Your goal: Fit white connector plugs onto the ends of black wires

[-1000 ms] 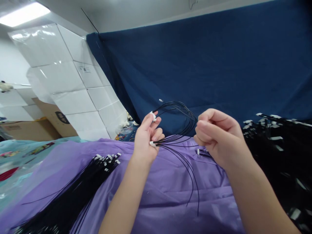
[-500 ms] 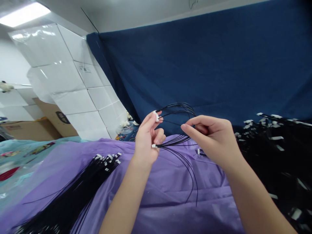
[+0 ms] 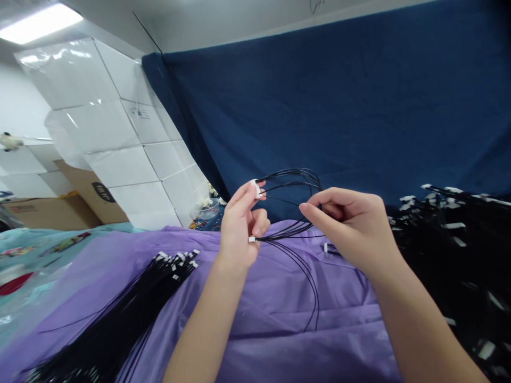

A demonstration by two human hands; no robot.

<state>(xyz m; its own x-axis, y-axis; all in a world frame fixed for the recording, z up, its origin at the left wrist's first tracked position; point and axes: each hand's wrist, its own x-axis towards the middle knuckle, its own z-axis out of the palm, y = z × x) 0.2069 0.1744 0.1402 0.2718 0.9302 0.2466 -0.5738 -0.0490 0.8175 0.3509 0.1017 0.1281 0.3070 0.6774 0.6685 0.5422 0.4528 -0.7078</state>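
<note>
Between my two hands loops a bundle of thin black wires, a wire harness, raised above a purple cloth. My left hand is closed on its white plug ends: one white connector is pinched at the fingertips, another white connector pokes out below the curled fingers. With thumb and forefinger, my right hand pinches a single thin wire of the harness. Two loose wires hang down in a curve below. A small white connector shows beneath my right hand.
At left lies a thick bundle of black wires with white connectors. A large heap of similar wires fills the right side. White boxes and cardboard boxes stand behind at left; a dark blue curtain hangs at the back.
My right hand has shifted slightly to the right, still pinching the wire. The loose wires below have swung a little to the left. My left hand has hardly moved.
</note>
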